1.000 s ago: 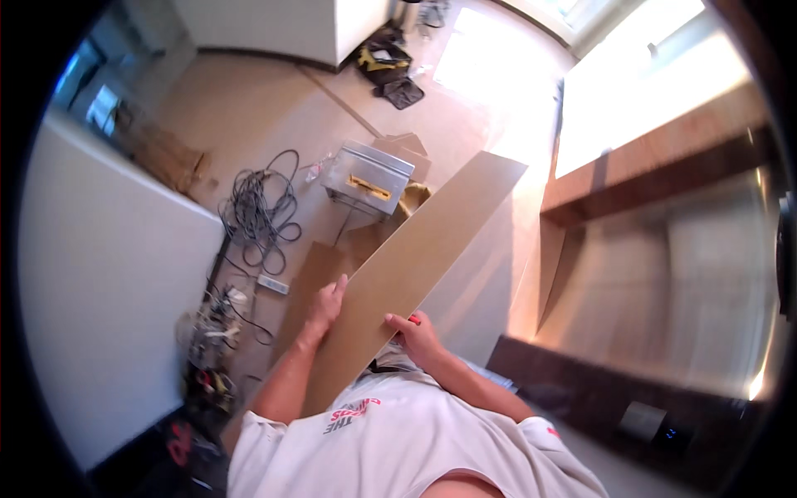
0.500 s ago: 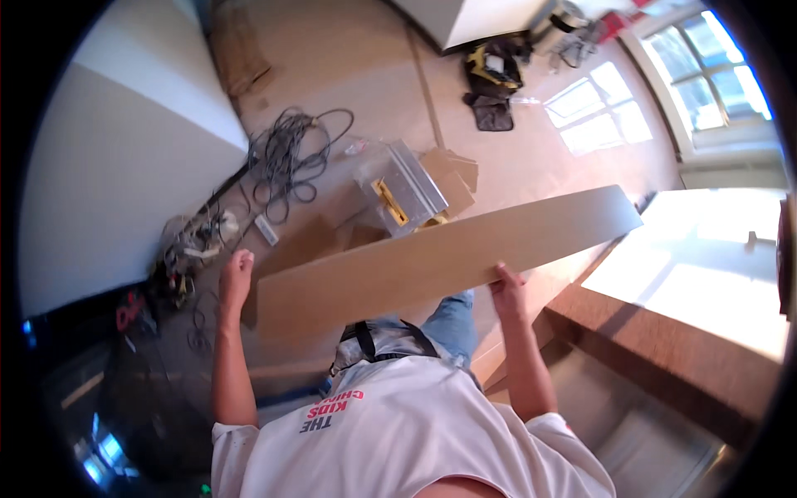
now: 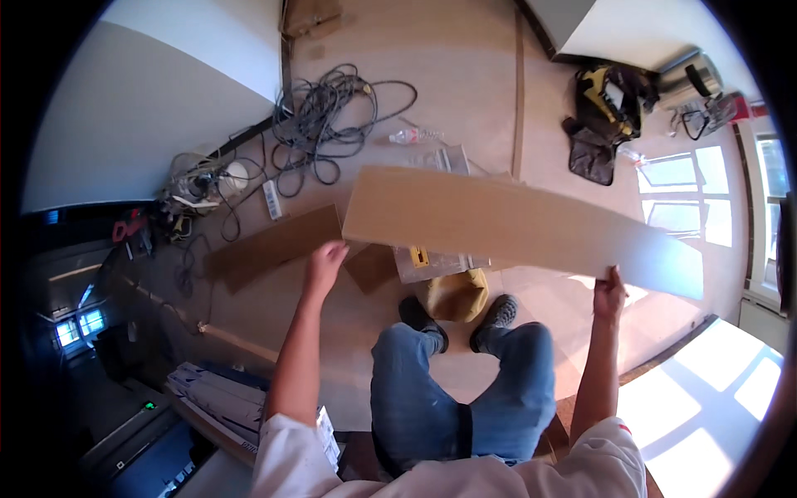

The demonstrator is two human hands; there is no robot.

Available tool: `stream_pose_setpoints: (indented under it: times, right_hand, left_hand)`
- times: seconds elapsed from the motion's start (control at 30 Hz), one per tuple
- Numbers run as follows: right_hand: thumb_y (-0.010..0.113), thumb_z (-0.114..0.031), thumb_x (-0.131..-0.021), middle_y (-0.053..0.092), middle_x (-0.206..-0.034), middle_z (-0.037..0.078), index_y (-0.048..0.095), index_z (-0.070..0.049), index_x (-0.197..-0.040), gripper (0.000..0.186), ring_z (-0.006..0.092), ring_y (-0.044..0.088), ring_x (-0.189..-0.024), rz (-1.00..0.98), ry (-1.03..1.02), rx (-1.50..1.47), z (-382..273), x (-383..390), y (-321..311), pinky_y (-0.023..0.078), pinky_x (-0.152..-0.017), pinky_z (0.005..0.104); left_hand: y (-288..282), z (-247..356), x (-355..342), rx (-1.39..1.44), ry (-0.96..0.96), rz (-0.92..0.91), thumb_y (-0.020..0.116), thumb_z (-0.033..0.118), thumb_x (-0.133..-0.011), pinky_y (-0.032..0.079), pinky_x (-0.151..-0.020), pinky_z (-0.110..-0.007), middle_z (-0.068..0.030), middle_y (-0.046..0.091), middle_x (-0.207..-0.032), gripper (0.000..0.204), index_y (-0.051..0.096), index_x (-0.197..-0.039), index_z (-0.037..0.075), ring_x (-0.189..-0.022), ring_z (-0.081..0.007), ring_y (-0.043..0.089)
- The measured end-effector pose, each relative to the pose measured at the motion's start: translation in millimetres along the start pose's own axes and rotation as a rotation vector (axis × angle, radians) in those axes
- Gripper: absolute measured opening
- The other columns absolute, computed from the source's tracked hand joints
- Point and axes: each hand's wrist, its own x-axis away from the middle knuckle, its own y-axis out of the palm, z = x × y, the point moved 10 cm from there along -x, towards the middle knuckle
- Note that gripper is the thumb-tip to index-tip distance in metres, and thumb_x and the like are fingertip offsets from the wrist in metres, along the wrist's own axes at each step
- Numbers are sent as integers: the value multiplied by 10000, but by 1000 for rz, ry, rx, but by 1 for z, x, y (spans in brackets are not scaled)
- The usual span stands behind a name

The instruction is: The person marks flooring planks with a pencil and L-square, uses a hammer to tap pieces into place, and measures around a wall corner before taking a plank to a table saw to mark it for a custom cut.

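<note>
A long, flat, light-brown board [image 3: 498,217] spans the space in front of me, its right end lower in the picture than its left. My right hand [image 3: 610,295] grips its lower edge toward the right end, the thumb lying on the face. At the lower left corner, my left hand [image 3: 326,264] has its fingers closed, the tips against the board's edge. Behind the board, a clear-grey box-like item with a yellow tool [image 3: 418,256] on it is partly hidden. A yellow-brown bag or pouch [image 3: 459,296] lies between my shoes.
Tangled dark cable [image 3: 320,124] lies on the floor at far left, near a plastic bottle [image 3: 413,135]. Another brown board [image 3: 270,249] rests left of my hand. A tool bag [image 3: 610,112] stands at far right. Long boxes [image 3: 220,407] sit at lower left; a white surface [image 3: 706,407] at lower right.
The board has tilted, its left end rising and its right end dropping in the picture. My left hand has come to its corner. The view has shifted, bringing my legs and shoes into sight.
</note>
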Motion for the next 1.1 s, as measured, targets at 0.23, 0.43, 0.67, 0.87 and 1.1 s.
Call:
stream_pose_setpoints:
  times: [0.23, 0.43, 0.67, 0.87, 1.1]
  right_hand:
    - [580, -69, -1024, 674, -1238, 146, 634, 22, -1174, 184, 259, 629, -1169, -99, -103, -6, 101, -152, -34, 514, -1070, 405]
    - [478, -25, -1051, 602, -1330, 213, 533, 106, -1281, 270, 319, 557, -1273, -180, -197, -197, 119, -209, -52, 438, -1162, 445]
    - [553, -32, -1022, 699, -1195, 169, 632, 55, -1192, 206, 266, 668, -1111, -233, -106, -139, 177, -245, -68, 587, -897, 301]
    - [624, 20, -975, 719, -1076, 108, 645, -37, -1095, 135, 228, 683, -1059, -196, -57, -103, 232, -263, -48, 570, -1007, 405]
    - [619, 1, -984, 685, -1142, 120, 606, -29, -1139, 158, 260, 664, -1094, -283, 27, -88, 293, -253, 17, 561, -1037, 428]
  left_hand:
    - [139, 12, -161, -156, 621, 241, 827, 292, -817, 484, -984, -430, -164, 659, -1223, 523, 624, -1240, 61, -1179, -321, 613]
    - [181, -15, -211, -497, 721, 97, 876, 296, -741, 465, -904, -449, -128, 638, -1031, 443, 604, -1001, 63, -1020, -346, 594]
    - [24, -135, -208, -420, 218, 894, 644, 381, -978, 494, -829, -480, -189, 691, -975, 372, 678, -994, 12, -940, -374, 634]
    - [77, -100, -239, 232, 9, 112, 757, 391, -894, 508, -829, -353, -165, 710, -1031, 514, 663, -1172, -31, -915, -237, 667]
    - [47, -140, -268, 52, 36, 300, 825, 147, -813, 472, -1006, -348, -232, 637, -1333, 687, 545, -1412, -37, -1192, -269, 633]
